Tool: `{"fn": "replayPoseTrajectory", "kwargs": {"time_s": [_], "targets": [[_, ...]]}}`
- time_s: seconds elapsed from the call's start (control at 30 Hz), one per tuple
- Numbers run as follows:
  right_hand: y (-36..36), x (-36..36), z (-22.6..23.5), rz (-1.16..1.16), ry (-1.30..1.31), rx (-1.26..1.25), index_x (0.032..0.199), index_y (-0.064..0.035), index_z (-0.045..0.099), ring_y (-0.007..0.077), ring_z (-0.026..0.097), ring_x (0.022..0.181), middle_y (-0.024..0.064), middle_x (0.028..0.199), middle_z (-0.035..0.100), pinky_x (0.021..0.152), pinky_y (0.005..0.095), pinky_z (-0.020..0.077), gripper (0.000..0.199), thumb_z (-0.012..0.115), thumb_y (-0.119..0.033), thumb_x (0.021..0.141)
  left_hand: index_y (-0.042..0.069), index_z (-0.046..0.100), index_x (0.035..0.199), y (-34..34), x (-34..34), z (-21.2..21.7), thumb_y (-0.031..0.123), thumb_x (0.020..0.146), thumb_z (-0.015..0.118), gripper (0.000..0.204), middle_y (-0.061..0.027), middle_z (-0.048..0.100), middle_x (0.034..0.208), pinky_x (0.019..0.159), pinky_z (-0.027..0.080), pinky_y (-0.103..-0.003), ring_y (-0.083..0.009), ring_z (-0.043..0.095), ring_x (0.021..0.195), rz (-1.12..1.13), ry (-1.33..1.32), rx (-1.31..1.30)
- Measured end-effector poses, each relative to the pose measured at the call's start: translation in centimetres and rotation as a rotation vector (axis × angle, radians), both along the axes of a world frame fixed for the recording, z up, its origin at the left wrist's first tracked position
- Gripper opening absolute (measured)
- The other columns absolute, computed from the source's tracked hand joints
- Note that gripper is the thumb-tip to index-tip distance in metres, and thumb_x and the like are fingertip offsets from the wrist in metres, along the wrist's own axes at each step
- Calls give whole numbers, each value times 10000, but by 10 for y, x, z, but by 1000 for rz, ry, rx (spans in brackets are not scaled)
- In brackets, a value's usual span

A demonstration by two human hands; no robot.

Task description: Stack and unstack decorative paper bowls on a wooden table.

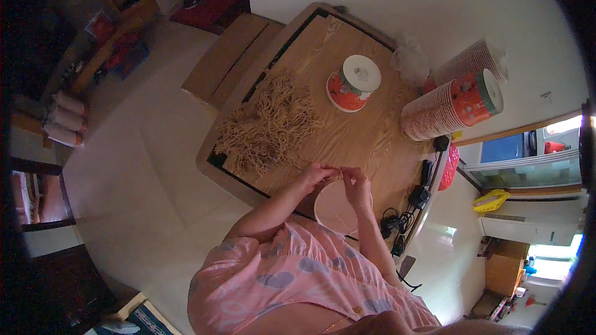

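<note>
My left hand [318, 174] and my right hand [356, 183] meet at the far rim of a white paper bucket [338, 208], which sits at the table's near edge against my body. Both hands are closed, fingertips pinched together on a thin cord [339, 175]; its exact path between the fingers is too small to make out. A large heap of tan twisted cords [270, 124] lies on the wooden table [323, 142], just beyond my left hand. Farther back, a red and white paper bucket [351, 85] stands upside down.
Tall stacks of nested paper buckets [452, 107] lean at the table's right, beside a clear plastic bag [410, 65]. Black cables and plugs [397, 220] line the right edge. A cardboard box [233, 59] stands left of the table.
</note>
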State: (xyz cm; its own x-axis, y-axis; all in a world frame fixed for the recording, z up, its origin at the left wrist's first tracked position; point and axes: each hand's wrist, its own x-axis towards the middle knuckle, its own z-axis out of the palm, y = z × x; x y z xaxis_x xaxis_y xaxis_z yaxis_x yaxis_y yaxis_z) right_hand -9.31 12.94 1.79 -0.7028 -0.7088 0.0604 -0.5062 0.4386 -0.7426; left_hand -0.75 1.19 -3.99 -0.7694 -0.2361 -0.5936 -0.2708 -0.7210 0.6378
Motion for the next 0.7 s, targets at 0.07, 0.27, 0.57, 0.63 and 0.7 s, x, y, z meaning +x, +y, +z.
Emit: {"fn": "replayPoseTrajectory", "kwargs": {"time_s": [0.07,0.27,0.57,0.63,0.7], "targets": [[0,-9,-4,23,-88,22,833,-33,629,185,577,718,96,802,602,632,287,447,95,585,-70,758,73,613,832,1,1,0,130,754,607,96,31,540,642,457,372,-207,-58,467,544,-6,1,-7],[-8,-13,8,17,-253,130,804,-20,629,132,555,675,75,707,599,611,267,443,104,622,-96,734,97,623,854,-2,6,10,142,752,611,111,41,554,674,468,369,-200,-50,465,557,-41,-5,-61],[-6,-14,3,30,-208,89,775,-12,620,132,551,634,77,673,595,590,271,442,116,625,-117,725,74,622,925,-5,7,18,185,781,595,183,2,610,776,540,415,-219,-81,515,623,-34,-2,-121],[-6,-13,4,31,-205,92,774,-11,618,132,552,636,77,674,596,590,270,441,112,619,-112,727,67,615,932,-7,8,23,193,764,618,210,-22,613,809,607,451,-246,-119,566,692,-93,-38,-190],[-7,-12,4,46,-184,95,772,-10,617,133,553,638,76,673,594,592,268,441,112,612,-112,728,68,632,926,-7,9,20,198,749,641,220,-25,621,812,638,458,-247,-117,568,706,-116,-2,-310]]}}
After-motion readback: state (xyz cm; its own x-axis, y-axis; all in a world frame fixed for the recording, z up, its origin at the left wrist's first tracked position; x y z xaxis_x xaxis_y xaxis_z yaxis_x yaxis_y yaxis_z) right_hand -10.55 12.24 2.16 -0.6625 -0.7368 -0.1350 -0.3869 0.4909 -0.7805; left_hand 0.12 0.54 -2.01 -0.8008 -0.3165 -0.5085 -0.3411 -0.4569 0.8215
